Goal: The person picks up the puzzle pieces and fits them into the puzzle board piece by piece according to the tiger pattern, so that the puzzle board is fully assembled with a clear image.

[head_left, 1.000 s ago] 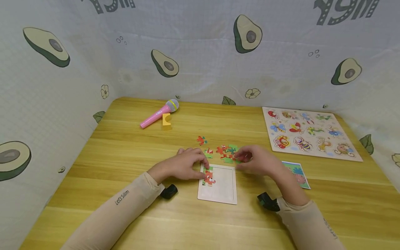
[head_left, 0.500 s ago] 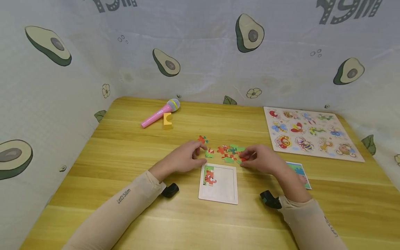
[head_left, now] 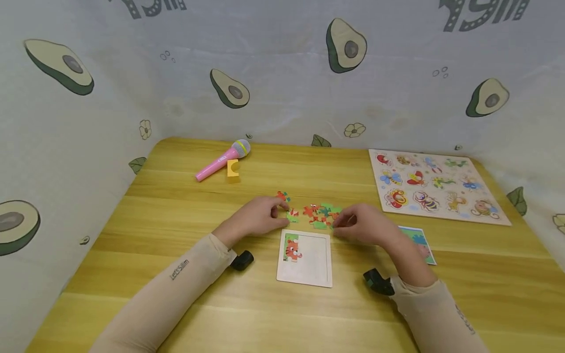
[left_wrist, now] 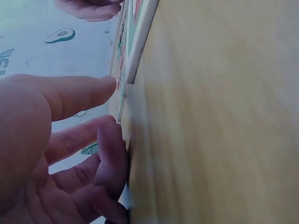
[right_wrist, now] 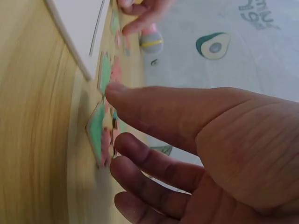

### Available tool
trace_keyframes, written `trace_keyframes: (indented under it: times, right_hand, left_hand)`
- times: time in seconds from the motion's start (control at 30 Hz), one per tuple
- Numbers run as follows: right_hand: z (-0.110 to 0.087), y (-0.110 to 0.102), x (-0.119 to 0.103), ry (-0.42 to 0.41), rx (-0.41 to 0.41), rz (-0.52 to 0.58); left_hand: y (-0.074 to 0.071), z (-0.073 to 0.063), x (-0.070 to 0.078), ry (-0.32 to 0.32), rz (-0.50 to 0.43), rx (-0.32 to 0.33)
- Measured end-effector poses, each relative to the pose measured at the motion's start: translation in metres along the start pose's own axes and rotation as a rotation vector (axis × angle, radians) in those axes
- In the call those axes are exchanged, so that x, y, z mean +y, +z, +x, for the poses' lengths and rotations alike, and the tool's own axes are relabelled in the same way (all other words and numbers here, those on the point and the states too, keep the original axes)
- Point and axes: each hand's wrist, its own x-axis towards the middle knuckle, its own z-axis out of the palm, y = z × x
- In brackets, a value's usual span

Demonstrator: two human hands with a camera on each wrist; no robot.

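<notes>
- From my station: pink microphone [head_left: 218, 164], yellow block [head_left: 233, 172] beside it, card [head_left: 423, 244] partly behind my right forearm [head_left: 411, 262], insect board [head_left: 437, 189].
- Left hand [head_left: 256, 216]: thumb and fingertips apart, just beside a puzzle piece [head_left: 293, 215].
- Between hands: puzzle tray [head_left: 314, 267], loose pieces [head_left: 311, 211] beyond it.
- Right hand [head_left: 366, 225]: thumb and fingers parted near those pieces.

The pale square puzzle tray [head_left: 314, 264] lies flat, joined pieces [head_left: 291, 249] showing an orange tiger face at its upper left, pale surface across the rest of the recess! Just past the far edge, a green-and-red piece [head_left: 293, 215] lies flat right by the left hand [head_left: 258, 215], an orange-and-teal piece [head_left: 283, 196] farther out, and there's a loose cluster [head_left: 321, 225] of orange and green pieces, spreading right up beside the right hand [head_left: 364, 225]
</notes>
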Motion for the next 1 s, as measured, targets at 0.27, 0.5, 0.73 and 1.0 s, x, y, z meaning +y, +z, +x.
trace_keyframes:
  times: [0.27,0.5,0.73,1.0]
  right_hand:
    - [-0.003,0.008,-0.019,-0.127,-0.136,-0.017]
    - [-0.005,0.014,-0.028,-0.153,-0.185,-0.067]
    - [-0.006,0.021,-0.031,-0.302,-0.207,-0.077]
    - [-0.003,0.038,-0.035,-0.413,-0.239,-0.058]
  left_hand:
    - [-0.002,0.005,0.004,-0.028,0.022,-0.024]
    - [-0.001,0.008,0.005,-0.039,0.045,-0.026]
    - [-0.002,0.008,0.009,-0.032,0.054,-0.016]
    - [-0.004,0.006,0.003,-0.036,0.0,0.003]
